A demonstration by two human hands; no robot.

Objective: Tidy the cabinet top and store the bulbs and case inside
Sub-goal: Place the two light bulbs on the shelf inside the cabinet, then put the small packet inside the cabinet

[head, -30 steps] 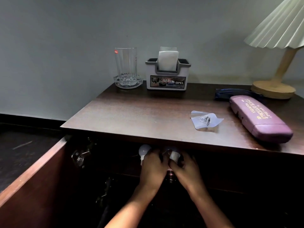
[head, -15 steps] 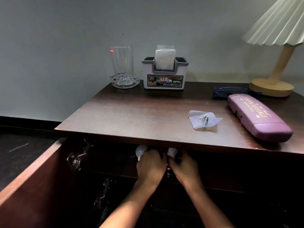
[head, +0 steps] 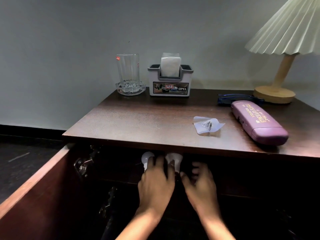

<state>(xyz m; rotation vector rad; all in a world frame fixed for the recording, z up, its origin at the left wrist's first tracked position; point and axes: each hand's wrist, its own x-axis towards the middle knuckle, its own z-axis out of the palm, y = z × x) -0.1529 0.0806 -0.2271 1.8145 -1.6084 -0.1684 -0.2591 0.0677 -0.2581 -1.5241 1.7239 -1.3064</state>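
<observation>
Two white bulbs stand on the shelf inside the open cabinet, just under the top's front edge: the left bulb (head: 147, 157) and the right bulb (head: 174, 160). My left hand (head: 155, 184) reaches in with its fingers stretched against the left bulb's base; the grip is hidden. My right hand (head: 199, 186) hovers to the right of the right bulb, fingers apart, holding nothing, and is blurred. The purple glasses case (head: 258, 122) lies shut on the cabinet top (head: 138, 122) at the right.
The cabinet door (head: 34, 196) hangs open at the left. On top are a glass (head: 128, 71) in a glass ashtray (head: 130, 90), a tissue holder (head: 170, 84), a clear adhesive hook (head: 207, 125), blue glasses (head: 239, 98) and a lamp (head: 275, 94).
My right hand has come off the right bulb, shifted right and spread its fingers. My left hand's fingers have straightened beside the left bulb.
</observation>
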